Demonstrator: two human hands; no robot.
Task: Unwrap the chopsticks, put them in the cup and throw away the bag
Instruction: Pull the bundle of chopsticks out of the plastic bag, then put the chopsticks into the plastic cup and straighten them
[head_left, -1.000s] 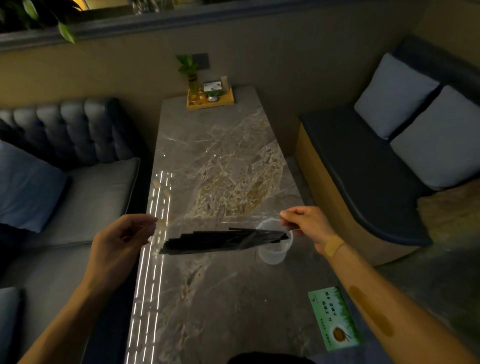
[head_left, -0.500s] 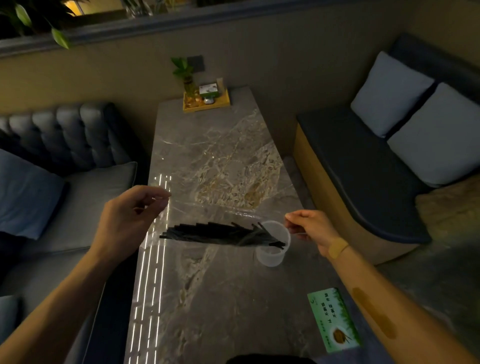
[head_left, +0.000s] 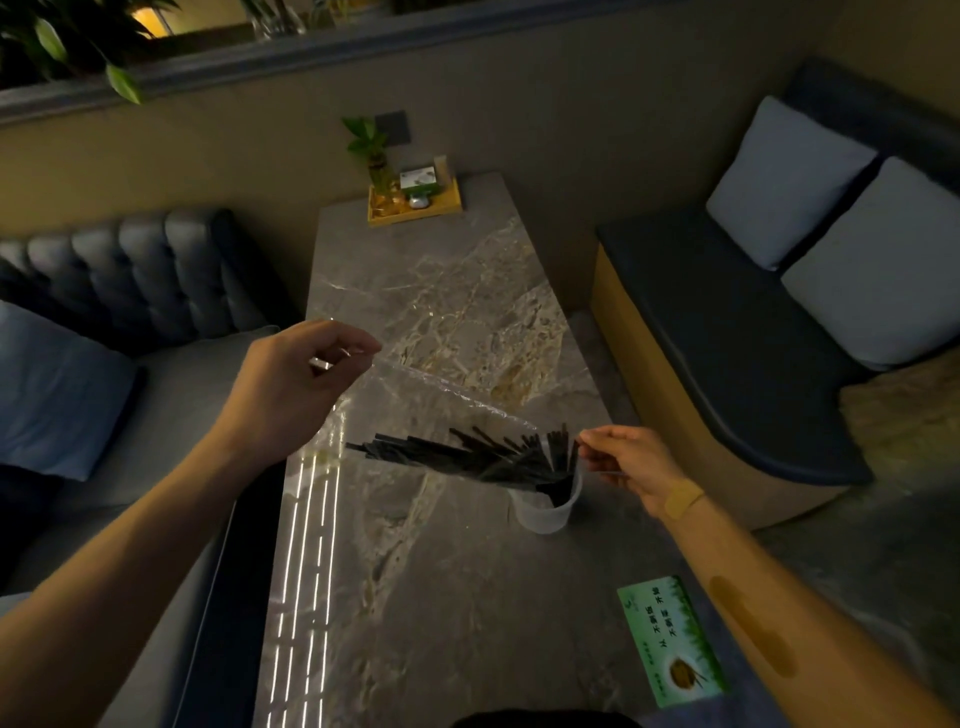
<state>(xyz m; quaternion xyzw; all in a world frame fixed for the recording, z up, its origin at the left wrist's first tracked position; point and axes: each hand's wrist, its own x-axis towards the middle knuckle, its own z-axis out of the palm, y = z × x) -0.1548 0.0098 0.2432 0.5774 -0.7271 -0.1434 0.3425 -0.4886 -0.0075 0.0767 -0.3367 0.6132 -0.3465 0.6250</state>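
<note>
A: Chopsticks (head_left: 467, 460), black, one bundle — status?

B: Sliding out of the clear plastic bag (head_left: 447, 400). A second ago the bag was held level; the left hand (head_left: 291, 387) has since lifted its pinched corner high, while the right hand (head_left: 631, 462) pinches the open end low over the cup (head_left: 545, 512). Lead ends now reach into the cup; the rest fan out, part inside the film

A: Meaning for the task?

B: Judged as mid-pour: unwrapping done, transfer begun, bag disposal outstanding. Some sticks may miss the rim

A: Surface?

B: Grey marble-patterned surface (head_left: 415, 597), long and narrow. Items: translucent white cup, green printed card (head_left: 670, 639) at near right, yellow tray (head_left: 415, 205) with a small plant at the far end

A: Room?

B: Dim. Tufted dark sofa (head_left: 130, 270) left, bench (head_left: 727, 332) with pale cushions (head_left: 789, 182) right, no bin in view
</note>
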